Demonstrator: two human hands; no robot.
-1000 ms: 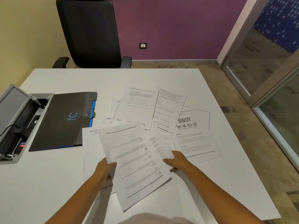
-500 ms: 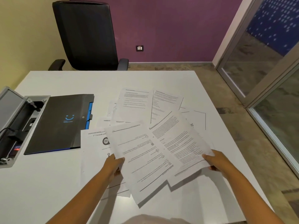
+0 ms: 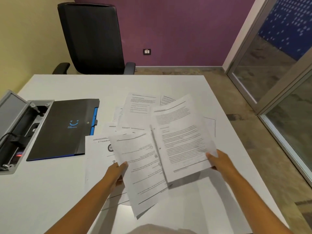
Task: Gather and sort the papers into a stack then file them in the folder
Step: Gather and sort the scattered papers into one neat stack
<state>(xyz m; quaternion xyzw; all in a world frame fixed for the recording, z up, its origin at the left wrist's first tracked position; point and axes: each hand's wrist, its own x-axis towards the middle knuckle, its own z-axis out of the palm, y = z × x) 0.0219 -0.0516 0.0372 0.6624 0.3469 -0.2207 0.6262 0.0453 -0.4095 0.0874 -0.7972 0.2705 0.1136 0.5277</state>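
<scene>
Your left hand (image 3: 116, 173) pinches a printed sheet (image 3: 140, 169) at its left edge, thumb on top and the other fingers underneath, so the page extends right and toward you from the grip. That sheet is raised off the white table (image 3: 55, 188) and casts a shadow below its near corner; its text reads upside down from your position.

Your right hand (image 3: 219, 162) grips a second sheet (image 3: 180, 139) at its lower right corner, thumb pressed on the printed face. This page runs up and to the left from the grip, tilted, and its left edge overlaps the right side of the sheet in your left hand. It is blurred.

Under your left hand, a page headed "2.7 Awards" (image 3: 98, 152) lies flat on the table, partly covered. More loose papers (image 3: 140, 108) lie scattered and overlapping farther back, behind both held sheets.

The black folder (image 3: 64, 129) lies closed on the table to the left of the papers, well apart from both hands, with a blue smile mark on its cover and blue tabs along its right edge. An open grey cable box (image 3: 18, 132) sits just left of the folder. A black office chair (image 3: 91, 38) stands at the far side of the table.
</scene>
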